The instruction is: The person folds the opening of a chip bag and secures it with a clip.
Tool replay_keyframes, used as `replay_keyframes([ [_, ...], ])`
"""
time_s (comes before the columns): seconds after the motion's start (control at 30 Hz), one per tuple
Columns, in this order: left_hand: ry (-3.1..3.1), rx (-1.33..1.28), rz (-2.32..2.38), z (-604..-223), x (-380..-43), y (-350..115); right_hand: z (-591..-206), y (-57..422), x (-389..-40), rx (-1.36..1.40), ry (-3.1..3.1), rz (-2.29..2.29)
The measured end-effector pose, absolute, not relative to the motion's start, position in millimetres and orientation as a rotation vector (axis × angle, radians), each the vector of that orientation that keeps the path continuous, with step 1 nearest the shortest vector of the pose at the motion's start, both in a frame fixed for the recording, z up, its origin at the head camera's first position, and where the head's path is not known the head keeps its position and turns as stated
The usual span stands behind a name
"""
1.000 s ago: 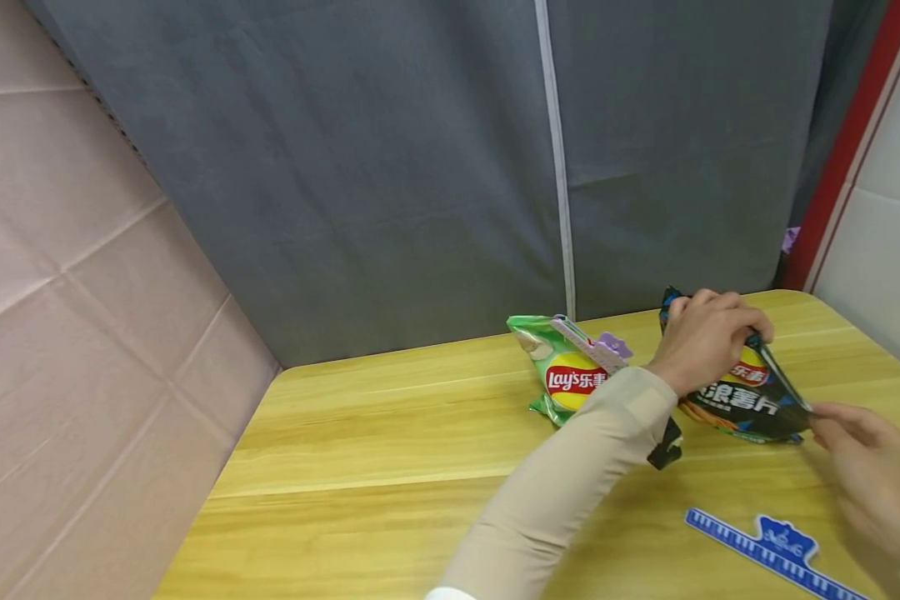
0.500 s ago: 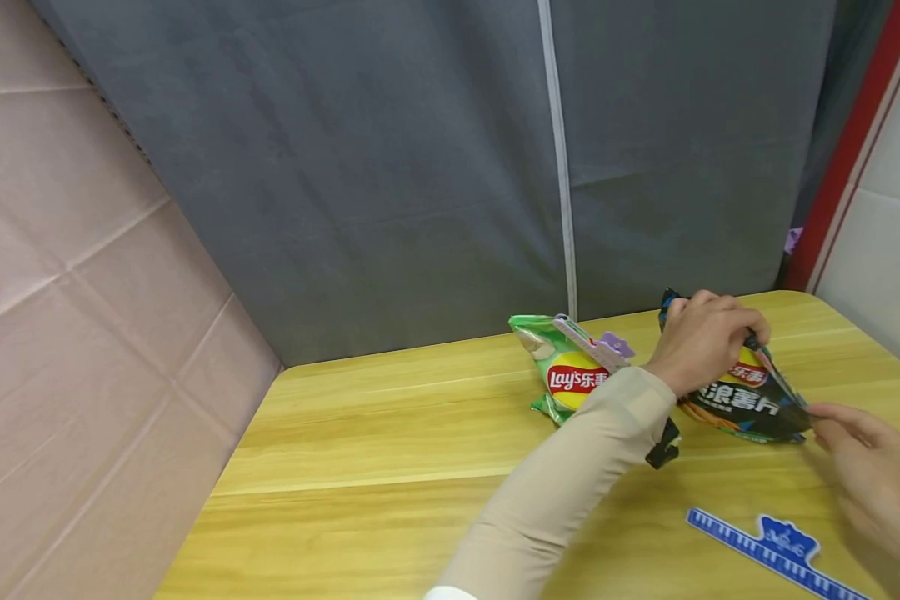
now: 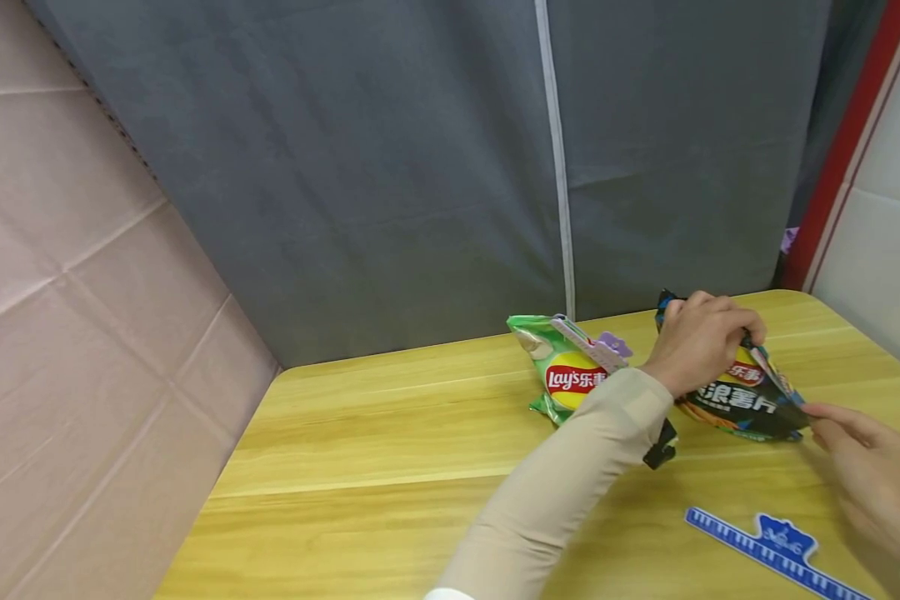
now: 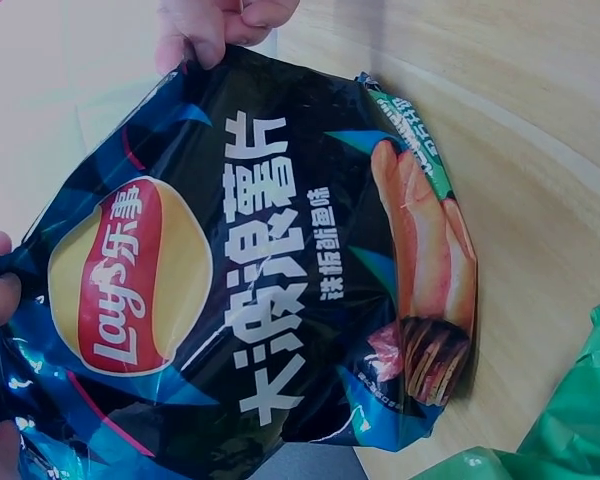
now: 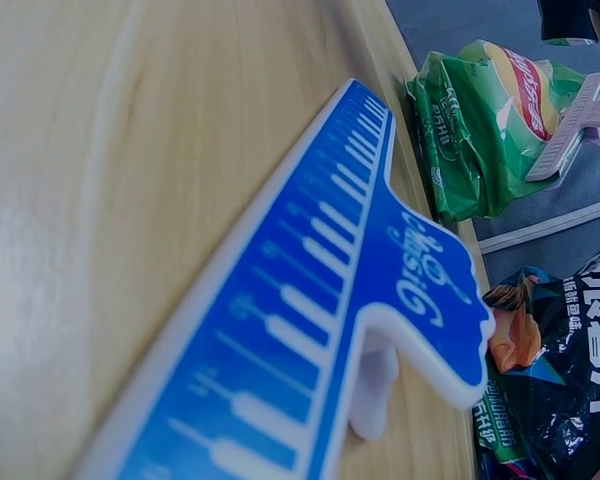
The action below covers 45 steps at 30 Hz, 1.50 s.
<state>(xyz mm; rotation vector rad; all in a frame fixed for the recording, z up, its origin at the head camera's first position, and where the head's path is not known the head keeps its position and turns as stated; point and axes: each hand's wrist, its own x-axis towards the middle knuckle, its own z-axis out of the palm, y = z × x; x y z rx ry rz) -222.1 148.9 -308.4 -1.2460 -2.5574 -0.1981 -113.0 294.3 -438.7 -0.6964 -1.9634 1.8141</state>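
Black chip bag (image 3: 750,398): near the counter's (image 3: 345,450) far right corner, between my hands, printed front showing.
Left hand (image 3: 708,342): gripping the bag's upper edge, fingers bent over it.
Right hand (image 3: 870,475): pinching one corner of that bag.
Green chip bag (image 3: 570,375): by the counter's far edge, partly behind my left sleeve (image 3: 570,483), purple clip (image 3: 588,343) across its top.
Blue clip (image 3: 776,557): on the counter, nearer me than both bags, piano keys printed along it.
Grey curtain (image 3: 382,183): beyond the far edge.
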Motion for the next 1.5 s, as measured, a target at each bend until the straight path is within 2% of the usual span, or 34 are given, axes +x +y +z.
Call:
replay_keyframes([
  [0.27,-2.571,-1.246,-0.205,-307.9,-223.0,149.8,-436.9,294.9,-113.7,-0.731,-1.893,1.920],
  [0.53,-2.573,-1.242,-0.214,-308.8,-223.6,149.0,-441.5,298.2,-113.1,-0.670,-1.918,1.942],
  [0.9,-2.566,-1.258,-0.234,-310.5,-223.8,147.4,-436.3,297.9,-110.2,-0.529,-1.664,2.209],
  [1.5,-2.579,-1.249,-0.227,-312.3,-223.1,147.1,-428.9,291.0,-106.3,-0.480,-1.616,2.226],
])
